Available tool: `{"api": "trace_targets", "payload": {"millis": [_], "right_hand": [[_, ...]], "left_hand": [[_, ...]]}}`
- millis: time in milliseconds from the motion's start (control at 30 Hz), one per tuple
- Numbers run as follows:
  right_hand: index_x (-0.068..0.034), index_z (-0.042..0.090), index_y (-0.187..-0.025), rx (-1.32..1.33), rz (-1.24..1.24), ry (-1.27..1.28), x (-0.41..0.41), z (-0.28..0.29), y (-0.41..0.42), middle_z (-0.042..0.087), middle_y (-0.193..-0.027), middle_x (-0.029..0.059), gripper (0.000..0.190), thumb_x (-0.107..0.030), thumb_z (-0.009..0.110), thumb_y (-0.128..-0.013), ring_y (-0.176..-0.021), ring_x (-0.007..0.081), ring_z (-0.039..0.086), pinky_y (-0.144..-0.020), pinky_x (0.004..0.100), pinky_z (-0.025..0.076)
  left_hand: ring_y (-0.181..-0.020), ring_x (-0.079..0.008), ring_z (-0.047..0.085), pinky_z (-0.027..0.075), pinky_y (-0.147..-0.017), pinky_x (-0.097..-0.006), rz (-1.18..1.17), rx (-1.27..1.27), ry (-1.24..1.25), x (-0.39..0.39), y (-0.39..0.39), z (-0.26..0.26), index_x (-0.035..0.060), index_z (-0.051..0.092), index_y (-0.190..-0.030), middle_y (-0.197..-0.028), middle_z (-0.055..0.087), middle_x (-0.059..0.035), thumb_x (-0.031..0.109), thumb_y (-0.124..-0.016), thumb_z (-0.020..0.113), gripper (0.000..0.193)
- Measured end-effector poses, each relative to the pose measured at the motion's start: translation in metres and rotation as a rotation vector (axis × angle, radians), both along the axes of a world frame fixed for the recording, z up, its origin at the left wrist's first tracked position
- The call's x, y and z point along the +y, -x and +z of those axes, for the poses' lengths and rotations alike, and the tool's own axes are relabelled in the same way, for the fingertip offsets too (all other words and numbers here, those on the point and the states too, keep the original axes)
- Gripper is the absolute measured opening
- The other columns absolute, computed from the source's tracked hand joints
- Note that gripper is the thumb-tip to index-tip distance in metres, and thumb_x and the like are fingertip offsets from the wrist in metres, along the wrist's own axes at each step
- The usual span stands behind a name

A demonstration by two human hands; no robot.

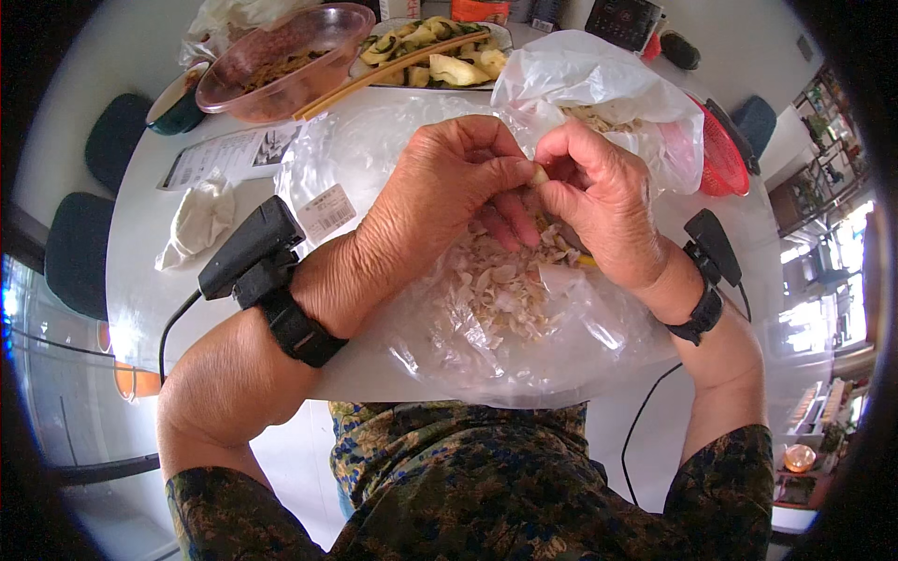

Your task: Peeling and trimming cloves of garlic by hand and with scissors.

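A small pale piece, apparently a garlic clove (539,175), is pinched between my two hands at the fingertips. My left hand (456,182) grips it with thumb and forefinger, the other fingers curled below. On its other side, the thumb and forefinger of my right hand (603,203) press against it. Beneath both hands, papery garlic skins (501,298) are heaped on a clear plastic bag (414,343) spread over the table. Something yellow, perhaps a knife handle (584,260), shows partly under my right hand; the rest is hidden.
Behind my right hand, a white plastic bag (596,70) with pale contents leans over a red plastic basket (722,154). Chopsticks (393,73) rest across a plate of food (361,70) beside a pinkish bowl (217,98). A white cloth (200,214) and a printed sheet (210,158) lie left.
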State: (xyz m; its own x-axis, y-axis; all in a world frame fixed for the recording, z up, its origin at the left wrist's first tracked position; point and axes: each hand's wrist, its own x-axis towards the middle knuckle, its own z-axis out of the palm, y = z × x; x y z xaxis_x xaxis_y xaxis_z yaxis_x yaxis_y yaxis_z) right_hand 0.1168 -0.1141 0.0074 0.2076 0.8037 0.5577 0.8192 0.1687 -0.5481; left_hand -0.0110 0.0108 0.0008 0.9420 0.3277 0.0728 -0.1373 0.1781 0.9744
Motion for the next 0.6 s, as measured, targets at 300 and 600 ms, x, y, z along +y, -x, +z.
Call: {"api": "trace_targets", "payload": {"millis": [300, 600], "right_hand": [[-0.005, 0.054, -0.085, 0.086, -0.019, 0.051, 0.0029, -0.0075, -0.0024, 0.058, -0.073, 0.0087, 0.021, 0.000, 0.067, -0.069, -0.068, 0.0218, 0.060, -0.062, 0.0304, 0.047], [-0.003, 0.057, -0.079, 0.021, 0.034, 0.037, 0.0001, -0.0021, -0.0047, 0.058, -0.071, 0.0104, 0.014, -0.001, 0.064, -0.068, -0.066, 0.0239, 0.059, -0.061, 0.0320, 0.047]], "left_hand": [[-0.063, -0.0233, 0.065, 0.055, -0.054, -0.0309, 0.005, 0.020, -0.020, -0.0025, -0.0027, -0.0015, -0.0018, 0.053, -0.085, -0.076, 0.061, -0.0117, 0.004, -0.087, 0.055, 0.007], [-0.063, -0.0212, 0.065, 0.054, -0.055, -0.0298, 0.043, 0.067, -0.213, -0.0041, -0.0014, 0.0060, -0.0038, 0.052, -0.082, -0.074, 0.060, -0.0121, 0.002, -0.086, 0.054, 0.008]]}}
